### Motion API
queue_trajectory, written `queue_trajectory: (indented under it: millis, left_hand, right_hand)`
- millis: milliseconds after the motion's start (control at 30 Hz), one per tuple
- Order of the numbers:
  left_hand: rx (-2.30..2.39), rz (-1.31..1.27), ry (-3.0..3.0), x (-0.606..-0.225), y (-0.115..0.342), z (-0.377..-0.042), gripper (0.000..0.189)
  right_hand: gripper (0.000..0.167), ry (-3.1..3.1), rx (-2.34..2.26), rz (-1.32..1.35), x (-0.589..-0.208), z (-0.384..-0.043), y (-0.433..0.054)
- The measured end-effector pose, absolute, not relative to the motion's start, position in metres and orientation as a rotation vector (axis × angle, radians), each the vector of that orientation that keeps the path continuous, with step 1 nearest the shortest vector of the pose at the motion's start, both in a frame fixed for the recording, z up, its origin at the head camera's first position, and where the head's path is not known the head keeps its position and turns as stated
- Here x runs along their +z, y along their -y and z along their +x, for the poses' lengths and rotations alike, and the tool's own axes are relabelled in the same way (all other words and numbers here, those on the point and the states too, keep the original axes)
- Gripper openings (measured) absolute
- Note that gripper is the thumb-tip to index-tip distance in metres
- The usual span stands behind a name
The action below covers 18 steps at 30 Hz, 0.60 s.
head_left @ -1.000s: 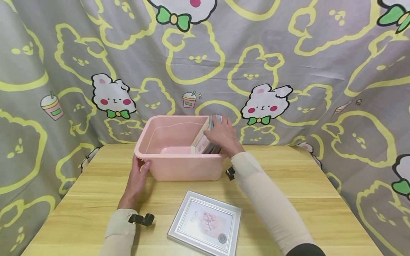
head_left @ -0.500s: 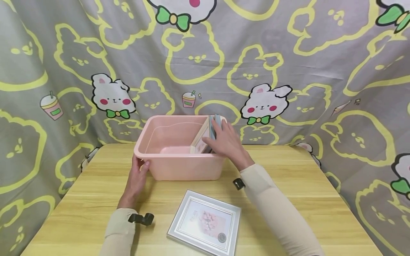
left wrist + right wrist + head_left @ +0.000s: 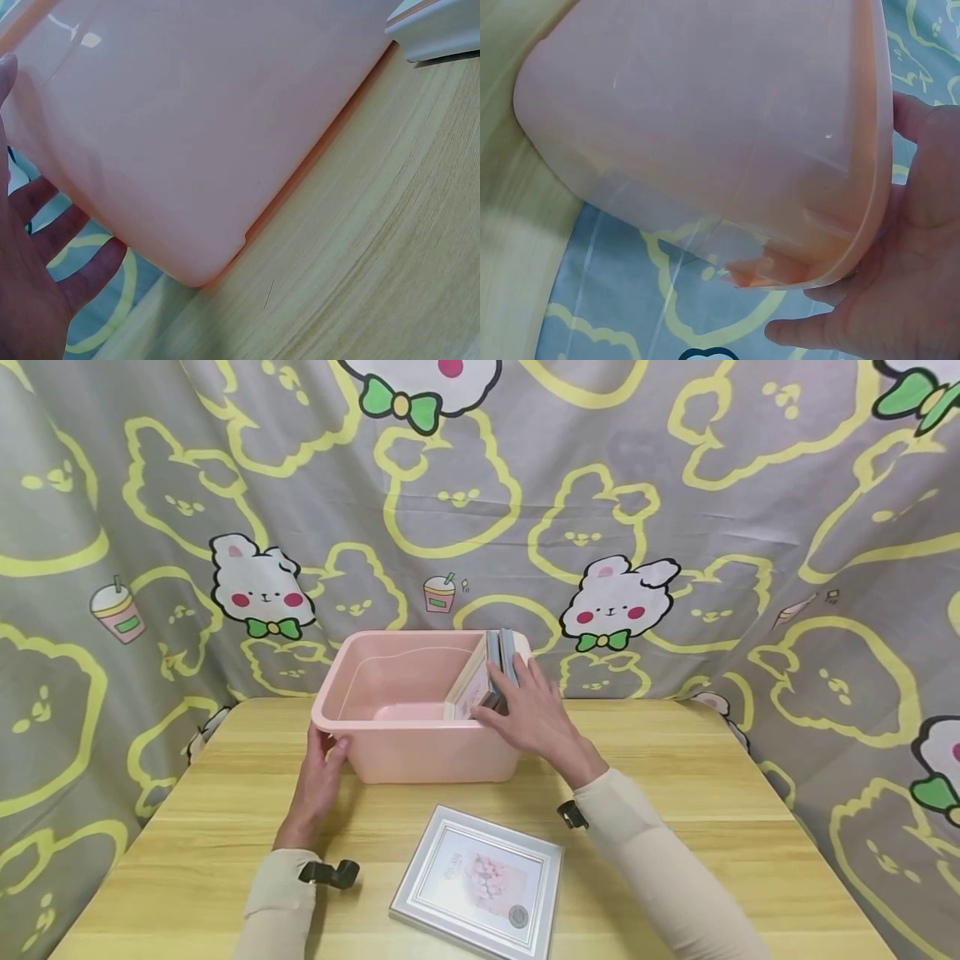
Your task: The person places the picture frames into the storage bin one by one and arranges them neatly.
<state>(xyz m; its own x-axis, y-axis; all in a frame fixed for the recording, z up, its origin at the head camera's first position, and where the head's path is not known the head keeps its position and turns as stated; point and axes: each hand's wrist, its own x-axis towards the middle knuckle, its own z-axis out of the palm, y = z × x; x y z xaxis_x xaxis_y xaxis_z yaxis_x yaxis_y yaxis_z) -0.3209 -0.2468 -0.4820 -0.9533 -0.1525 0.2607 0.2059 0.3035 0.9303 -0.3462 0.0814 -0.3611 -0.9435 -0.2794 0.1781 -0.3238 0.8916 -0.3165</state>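
A pink plastic bin (image 3: 431, 752) stands on the table. My left hand (image 3: 318, 785) grips its front left corner, thumb on the front wall and fingers along the left side below the rim. Inside, several framed pictures (image 3: 468, 689) lean against the right end, edges upward, some with blue-grey sides. My right hand (image 3: 536, 718) is over the bin's front right corner, fingers spread and relaxed near the leaning frames. In the right wrist view its fingers reach past the bin's rim (image 3: 881, 150). A silver picture frame (image 3: 480, 881) with a pink flower print lies face up in front.
The wooden table (image 3: 675, 827) reaches out on both sides of the bin. Behind and beside it hangs a grey curtain (image 3: 450, 468) with yellow outlines and white rabbits. A black wrist camera mount (image 3: 330, 874) sits on the left sleeve.
My right hand has drawn back from the tops of the leaning frames toward the bin's front right corner, its fingers loosening and spreading. The left hand, bin and silver frame have stayed put.
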Motion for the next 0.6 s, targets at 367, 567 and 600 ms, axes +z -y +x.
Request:
queue_trajectory:
  millis: [367, 567, 600]
  left_hand:
    - [-1.682, -0.064, 2.277, -0.481, 0.248, -0.32, 0.063]
    - [-1.699, -0.07, 2.267, -0.48, 0.247, -0.319, 0.063]
    - [-1.709, -0.071, 2.261, -0.479, 0.247, -0.318, 0.063]
  right_hand:
    - [0.081, 2.91, 0.512, 0.48, -0.363, -0.334, -0.084]
    - [0.081, 2.9, 0.466, 0.48, -0.366, -0.329, -0.083]
    - [0.081, 2.894, 0.455, 0.48, -0.367, -0.328, -0.084]
